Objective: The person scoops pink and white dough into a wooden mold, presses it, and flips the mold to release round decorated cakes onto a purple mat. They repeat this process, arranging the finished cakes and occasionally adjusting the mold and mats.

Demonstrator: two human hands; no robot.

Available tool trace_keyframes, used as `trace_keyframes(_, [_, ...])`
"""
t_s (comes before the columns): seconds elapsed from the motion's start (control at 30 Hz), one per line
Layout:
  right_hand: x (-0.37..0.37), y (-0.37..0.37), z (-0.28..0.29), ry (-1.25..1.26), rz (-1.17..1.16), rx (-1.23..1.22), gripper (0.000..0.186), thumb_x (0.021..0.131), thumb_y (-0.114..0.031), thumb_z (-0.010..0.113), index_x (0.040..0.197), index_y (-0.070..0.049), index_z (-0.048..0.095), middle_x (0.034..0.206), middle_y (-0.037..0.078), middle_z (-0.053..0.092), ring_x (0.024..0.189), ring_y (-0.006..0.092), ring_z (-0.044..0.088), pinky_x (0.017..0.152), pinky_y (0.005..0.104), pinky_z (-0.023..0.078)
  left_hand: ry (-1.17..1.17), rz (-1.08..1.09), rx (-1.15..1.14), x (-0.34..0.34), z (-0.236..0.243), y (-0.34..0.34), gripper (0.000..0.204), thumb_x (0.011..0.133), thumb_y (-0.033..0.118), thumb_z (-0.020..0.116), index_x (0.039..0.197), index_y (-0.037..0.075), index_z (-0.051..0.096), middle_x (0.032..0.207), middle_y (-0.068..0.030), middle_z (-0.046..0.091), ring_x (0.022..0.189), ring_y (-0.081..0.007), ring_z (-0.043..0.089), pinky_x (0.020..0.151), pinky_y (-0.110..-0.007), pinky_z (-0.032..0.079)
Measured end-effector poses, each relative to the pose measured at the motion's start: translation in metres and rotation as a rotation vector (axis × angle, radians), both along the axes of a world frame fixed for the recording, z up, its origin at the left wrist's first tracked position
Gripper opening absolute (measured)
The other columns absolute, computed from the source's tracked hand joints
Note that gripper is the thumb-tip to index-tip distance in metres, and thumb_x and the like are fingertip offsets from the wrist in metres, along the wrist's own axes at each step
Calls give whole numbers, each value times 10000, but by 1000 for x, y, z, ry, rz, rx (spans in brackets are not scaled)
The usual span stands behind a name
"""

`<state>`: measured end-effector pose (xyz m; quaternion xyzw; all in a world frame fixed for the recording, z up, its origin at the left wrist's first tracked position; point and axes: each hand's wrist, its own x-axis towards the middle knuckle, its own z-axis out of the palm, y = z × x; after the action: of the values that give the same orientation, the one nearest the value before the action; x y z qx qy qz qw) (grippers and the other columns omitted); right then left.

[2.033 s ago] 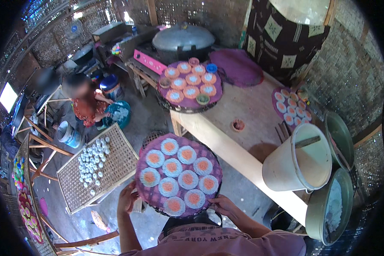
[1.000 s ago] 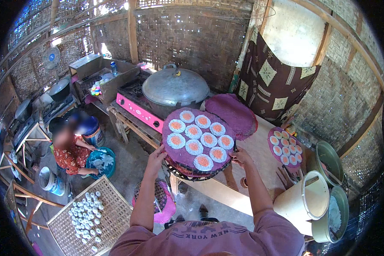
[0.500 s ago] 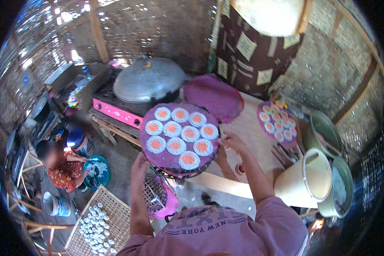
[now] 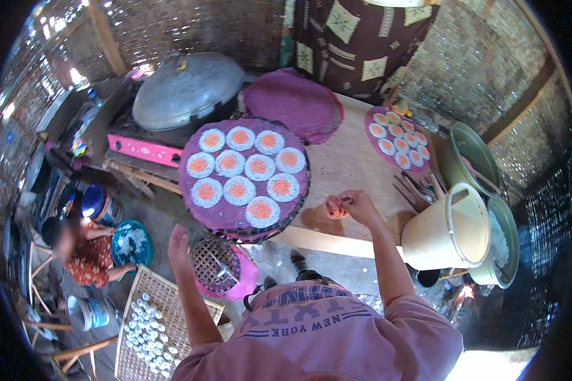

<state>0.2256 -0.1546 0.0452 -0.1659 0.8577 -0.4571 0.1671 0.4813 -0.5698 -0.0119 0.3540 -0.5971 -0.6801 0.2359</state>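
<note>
A round tray covered in purple cloth (image 4: 194, 184) rests across the near end of the stove and the table's left edge. Several flat white noodle-like rounds with orange centres (image 4: 258, 166) lie on it. Just off the tray's lower left rim, my left hand (image 4: 179, 246) is open, fingers extended and nothing in them. Over the wooden table, to the right of the tray, my right hand (image 4: 356, 206) is closed, with a small reddish-orange thing (image 4: 335, 207) at its fingers. What that thing is cannot be made out.
A domed metal lid (image 4: 187, 92) covers a pot on the pink stove (image 4: 140, 149). Behind lies a purple cloth round (image 4: 292, 105); a smaller filled purple round (image 4: 382, 145) is at right. A cream bucket (image 4: 426, 225) stands near green tubs (image 4: 470, 155). A person (image 4: 92, 257) sits at lower left.
Both my hands have let go of the tray, which now rests lower. My left hand has drawn back from its rim. My right hand has closed at a small reddish thing over the table.
</note>
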Motion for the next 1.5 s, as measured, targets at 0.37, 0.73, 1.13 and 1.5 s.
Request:
trace_keyframes(0.37, [49, -237, 35, 312, 400, -119, 233, 762, -118, 671, 945, 25, 663, 869, 181, 670, 752, 281, 657, 674, 355, 514, 39, 162, -11, 20, -3, 9, 510, 896, 250, 550, 1370, 90, 451, 1374, -65, 484, 1242, -205, 436, 1024, -408, 274])
trace_keyframes(0.73, [102, 70, 169, 307, 249, -306, 204, 860, -135, 640, 1019, -6, 642, 940, 123, 624, 911, 248, 619, 743, 343, 500, 244, 216, -833, -17, 134, 63, 399, 962, 211, 512, 1287, -19, 487, 1322, -129, 520, 1198, -237, 482, 1047, -353, 333])
trace_keyframes(1.13, [81, 353, 246, 201, 221, 443, 157, 851, -105, 625, 986, -38, 670, 942, 111, 634, 865, 267, 637, 770, 368, 507, 596, -1843, -1035, -226, 263, 510, 296, 828, 200, 652, 1082, 53, 616, 1068, -164, 630, 1024, -341, 582, 884, -427, 450])
trace_keyframes(1.5, [-8, 366, 108, 88, 960, 1315, 298, 795, -172, 650, 1091, -154, 684, 1082, 63, 669, 989, 267, 626, 851, 377, 508, -139, -2320, -2032, -287, 126, 648, 198, 716, 183, 701, 874, 63, 706, 882, -189, 674, 876, -347, 650, 745, -429, 521])
